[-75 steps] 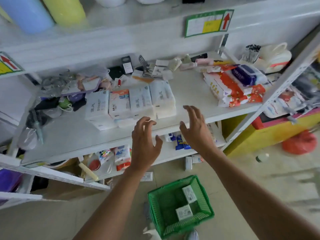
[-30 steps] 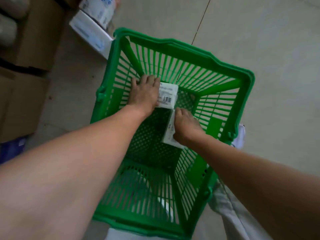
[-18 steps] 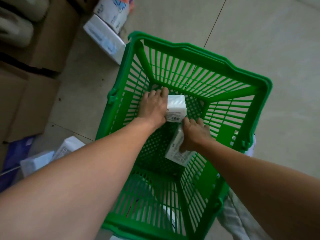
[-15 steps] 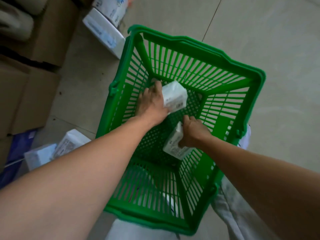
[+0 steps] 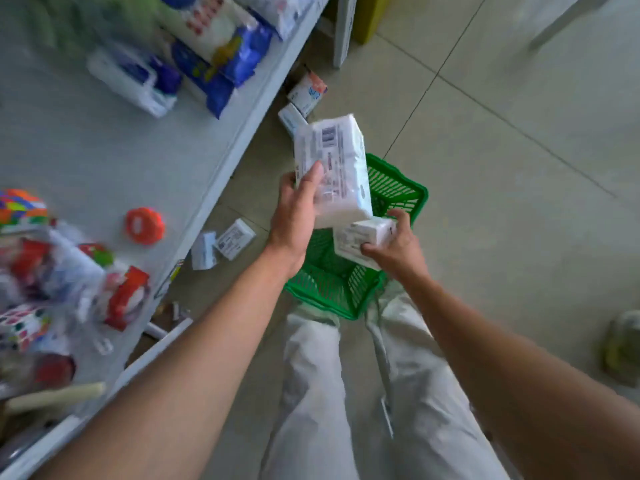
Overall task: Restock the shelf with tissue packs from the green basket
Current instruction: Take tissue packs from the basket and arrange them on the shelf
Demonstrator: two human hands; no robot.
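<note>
Left hand: the left hand [image 5: 296, 216] is closed around a white tissue pack [image 5: 334, 168], thumb across its printed face, barcode side up; the pack is tilted and held above the basket.
Right hand: the right hand [image 5: 396, 249] grips a second tissue pack [image 5: 362, 239], smaller in view, fingers wrapped over its far end; this pack sits just below the first and touches its lower edge.
Basket: the green basket [image 5: 394, 190] stands on the tiled floor [image 5: 502, 168] under both hands, between the person's light trousers [image 5: 311, 393] and the shelf; whether anything lies in it cannot be told, as the hands and packs hide most of its bottom.
Shelf: the white shelf [image 5: 104, 150] runs along the left, carrying blurred blue-and-white packets [image 5: 221, 67] and an orange round lid [image 5: 144, 226].
Floor: a few small packs [image 5: 235, 239] lie on the floor near the shelf edge.
</note>
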